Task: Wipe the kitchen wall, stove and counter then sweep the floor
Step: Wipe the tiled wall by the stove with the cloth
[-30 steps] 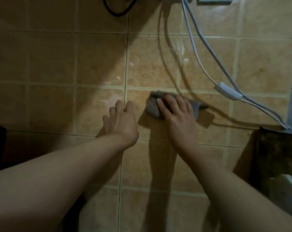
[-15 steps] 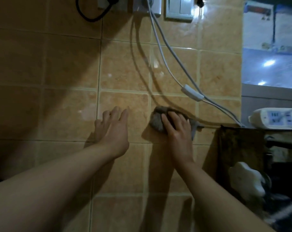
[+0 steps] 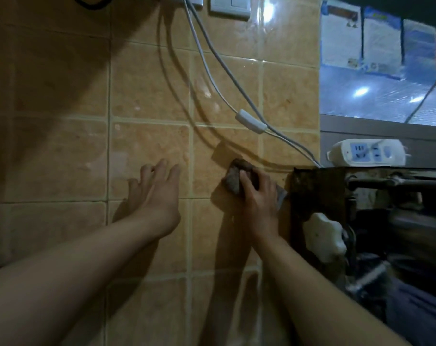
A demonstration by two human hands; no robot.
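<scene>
From the head view, our right hand (image 3: 258,196) presses a grey cloth (image 3: 233,179) flat on the tiled wall (image 3: 149,96), fingers curled over it; our left hand (image 3: 157,193) rests open on the tiles nearby. We should probably wipe in overlapping strokes, keeping clear of the white cable (image 3: 249,121) just above.

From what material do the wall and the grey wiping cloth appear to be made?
The wall looks like glazed ceramic tile: square tan panels with pale grout lines and glossy light reflections. The cloth under the right hand seems to be soft woven fabric, matte and crumpled; its exact fibre cannot be told.
</scene>
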